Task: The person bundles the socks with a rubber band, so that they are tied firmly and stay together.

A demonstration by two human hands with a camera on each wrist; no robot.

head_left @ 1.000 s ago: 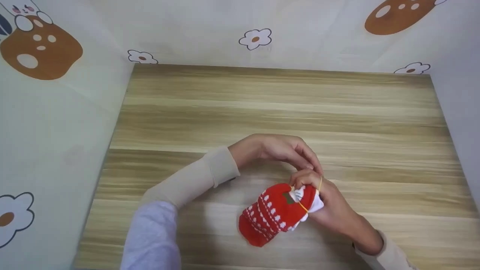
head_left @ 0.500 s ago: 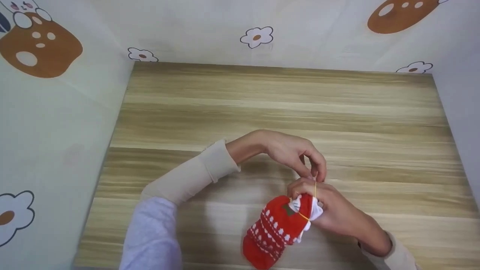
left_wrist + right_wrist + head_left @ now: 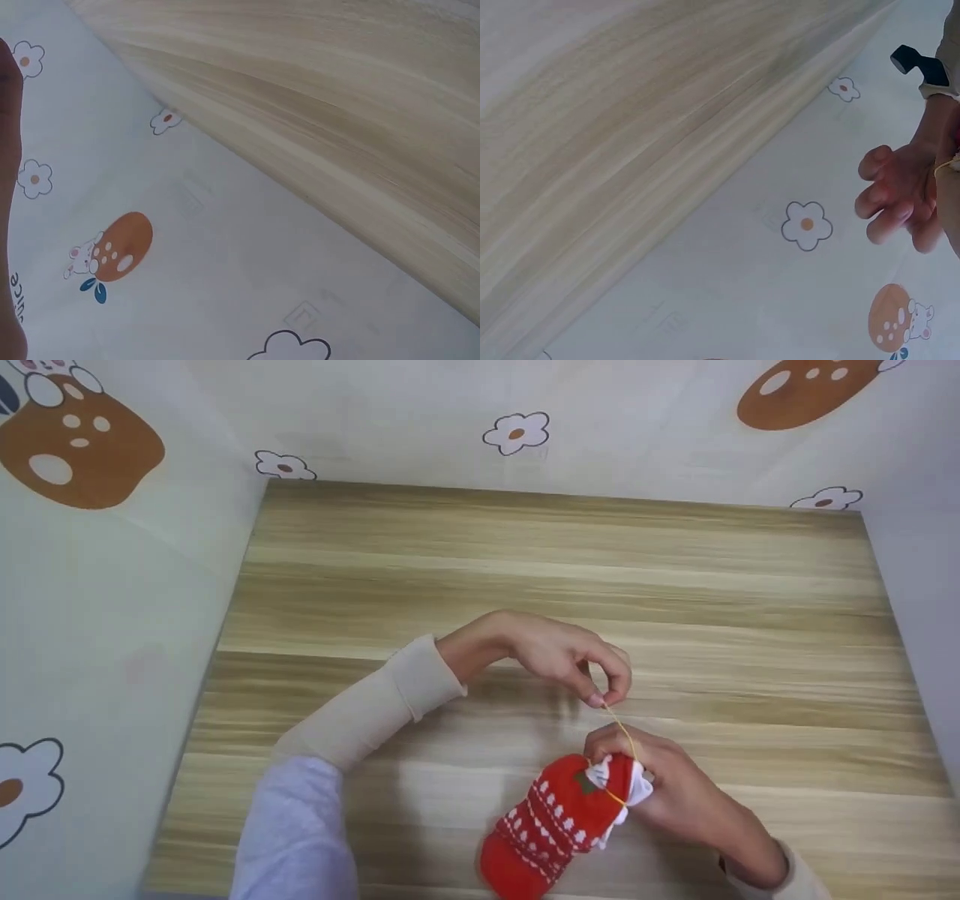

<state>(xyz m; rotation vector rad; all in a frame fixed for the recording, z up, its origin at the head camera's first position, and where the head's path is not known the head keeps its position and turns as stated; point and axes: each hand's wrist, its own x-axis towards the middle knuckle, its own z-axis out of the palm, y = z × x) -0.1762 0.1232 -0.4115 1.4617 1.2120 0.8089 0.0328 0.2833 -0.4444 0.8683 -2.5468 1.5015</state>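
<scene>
In the head view, a red knitted sock [image 3: 517, 866] with rows of white motifs and a small green patch is gathered into a bundle, with white material showing at its end. My right hand [image 3: 686, 784] grips that end from the right. A thin yellow elastic band [image 3: 621, 727] crosses the bundle and runs taut up to my left hand [image 3: 551, 652], which pinches it between thumb and forefinger. The far side of the bundle is hidden by the right hand. The right wrist view shows the left hand's fingers [image 3: 889, 202] from below.
A wood-grain tabletop [image 3: 450, 562] lies under both hands. Pale walls [image 3: 375, 420] with printed flowers and brown spotted shapes border it at the back and sides. A dark wrist-worn device [image 3: 922, 64] shows on the left sleeve in the right wrist view.
My left hand has moved up and left, drawing the yellow band out from the right hand into a longer stretch. The sock bundle and right hand have come slightly down toward the near edge.
</scene>
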